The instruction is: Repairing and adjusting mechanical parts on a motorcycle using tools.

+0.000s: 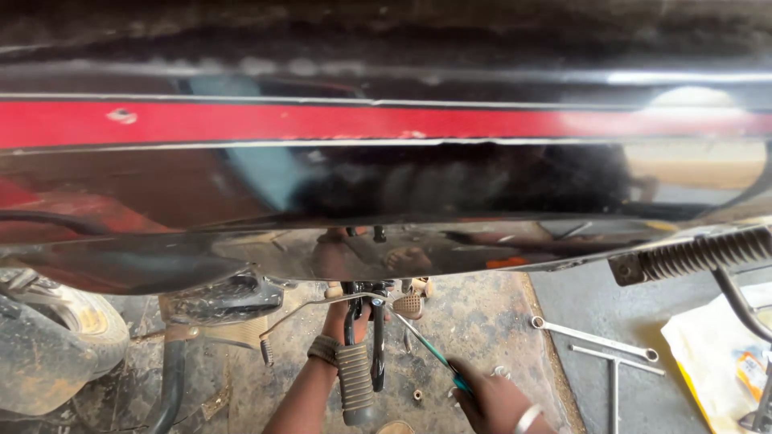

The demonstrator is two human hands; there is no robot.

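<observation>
I look down over a glossy black motorcycle body (pixel 386 185) with a red stripe (pixel 322 122). Beneath it, my left hand (pixel 336 319) reaches up behind the frame beside a ribbed rubber footpeg (pixel 355 386); a band circles its wrist, and its fingers are hidden. My right hand (pixel 492 404), a ring on one finger, grips a green-handled screwdriver (pixel 434 354). The shaft slants up and left toward a small metal pedal (pixel 409 305).
A dusty tyre (pixel 56 337) sits at the lower left. On the grey floor at right lie a ring spanner (pixel 591 337), a T-handle wrench (pixel 615 371) and a white and yellow plastic bag (pixel 712 354). A coiled spring (pixel 708 253) hangs at the right.
</observation>
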